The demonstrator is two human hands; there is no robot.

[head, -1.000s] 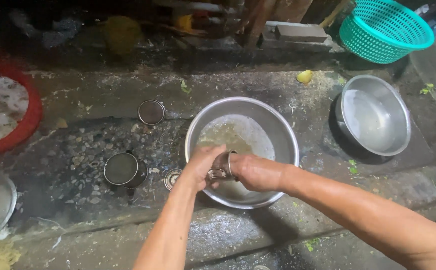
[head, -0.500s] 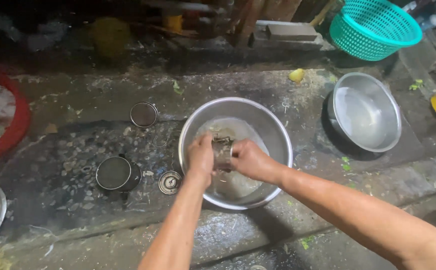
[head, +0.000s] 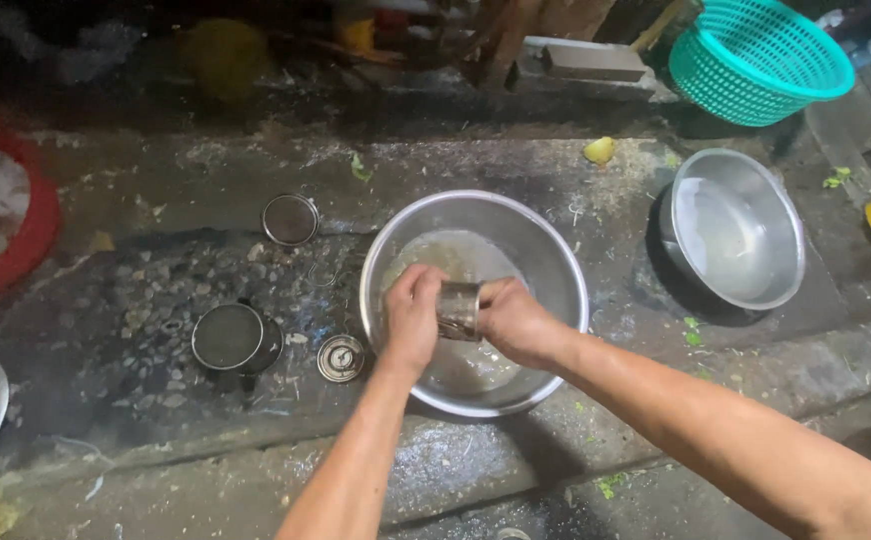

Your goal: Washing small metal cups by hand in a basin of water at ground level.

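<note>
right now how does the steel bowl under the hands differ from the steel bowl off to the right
The near steel bowl sits under the left hand and right hand, which hold a small metal cup over it; the far steel bowl has nothing over it. The near bowl holds murky, yellowish water; the far bowl's inside looks pale and cleaner. The near bowl looks wider. Both are round, shiny metal and stand upright on the wet ground.

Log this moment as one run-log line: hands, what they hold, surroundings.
left hand + right hand: both gripping small metal cup | over steel bowl of water | second steel bowl right | wet ground
</note>
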